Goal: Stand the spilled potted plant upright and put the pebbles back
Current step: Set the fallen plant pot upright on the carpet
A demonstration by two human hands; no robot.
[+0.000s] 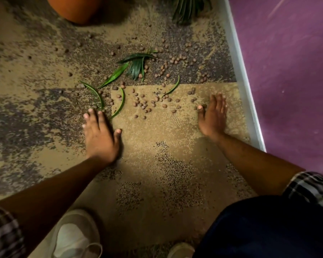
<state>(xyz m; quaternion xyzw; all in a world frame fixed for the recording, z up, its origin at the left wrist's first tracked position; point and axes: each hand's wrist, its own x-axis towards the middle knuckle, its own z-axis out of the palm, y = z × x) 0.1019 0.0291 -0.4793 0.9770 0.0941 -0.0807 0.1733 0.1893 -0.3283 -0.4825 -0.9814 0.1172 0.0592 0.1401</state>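
Small round reddish-brown clay pebbles [144, 104] lie scattered over the mottled tan and grey carpet floor [157, 164], thickest in a loose patch between the two hands and thinning out towards the white skirting board [244, 86] on the right. Among them lie several loose narrow green leaves [136, 66]. The terracotta-orange plant pot [75, 8] sits at the top edge of the view, well apart from the pebbles; only its lower wall shows, so whether it stands fully upright cannot be told. More dark green foliage [190, 10] shows at the top, near the skirting board.

The left hand [101, 135] is spread flat, palm down and empty, its fingertips just beside a curved leaf at the left edge of the pebble patch. The right hand [213, 116] is likewise flat and empty, tilted on its edge at the right side of the patch, a few pebbles near its fingertips.

The pebbles look light, hard and round, so they will probably roll easily and slip from a pinch. Picking them singly would be slow; judging by the hands' placement, sweeping them inward into a heap and scooping with cupped palms seems the better hold. The carpet pile should slow their rolling somewhat. The leaves are thin and limp and may get gathered up with them.
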